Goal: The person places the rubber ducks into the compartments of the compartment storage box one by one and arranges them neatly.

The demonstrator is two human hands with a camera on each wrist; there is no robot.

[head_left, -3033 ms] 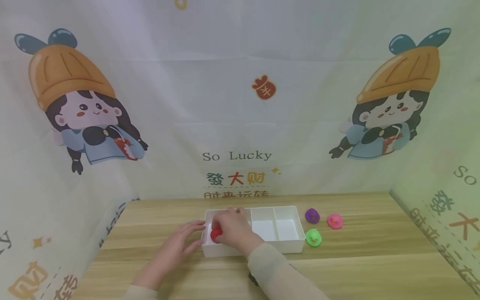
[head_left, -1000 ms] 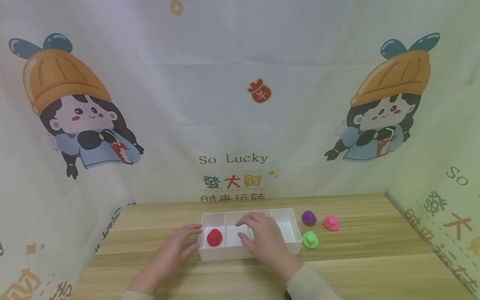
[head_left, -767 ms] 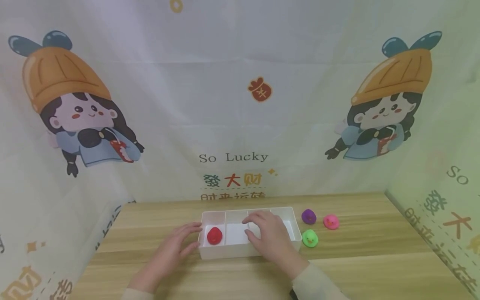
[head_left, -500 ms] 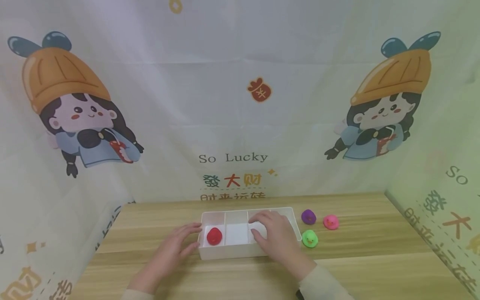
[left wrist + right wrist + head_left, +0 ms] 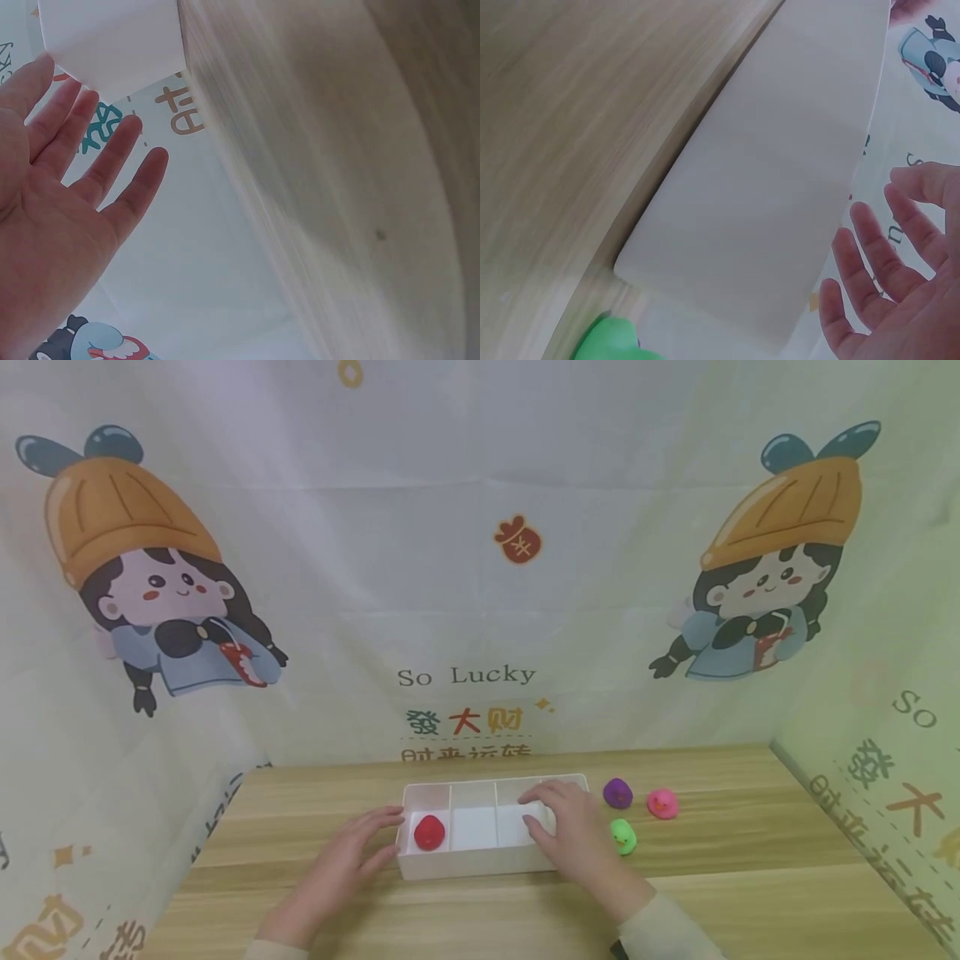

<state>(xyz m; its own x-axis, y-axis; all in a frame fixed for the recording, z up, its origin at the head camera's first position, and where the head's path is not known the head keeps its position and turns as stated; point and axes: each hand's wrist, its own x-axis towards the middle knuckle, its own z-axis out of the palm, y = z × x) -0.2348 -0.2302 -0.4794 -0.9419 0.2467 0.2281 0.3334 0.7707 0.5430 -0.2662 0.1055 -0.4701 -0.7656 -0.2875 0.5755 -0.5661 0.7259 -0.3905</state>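
Near the back edge of the worktop [image 5: 750,835], a white tray [image 5: 465,865] carries a red toy [image 5: 429,832] in its leftmost compartment. The left hand [image 5: 343,856] is at the tray's left end, the right hand [image 5: 576,835] over its right part; both grips are relaxed, holding nothing. Toward the worktop's right edge sit a purple duck [image 5: 618,793], pink duck [image 5: 663,804] and green duck [image 5: 626,837].

Left sleeve [image 5: 277,950]: long, pale cream, plain, is ending in a straight edge short of the hand; right sleeve [image 5: 667,931]: matching pale cream, is running nearer the hand; black piece [image 5: 618,950]: small, is showing at the right sleeve's lower edge, too little visible to identify; left hand [image 5: 348,856], right hand [image 5: 573,835]: both are going bare, the fingers [image 5: 141,184] tapering to rounded tips
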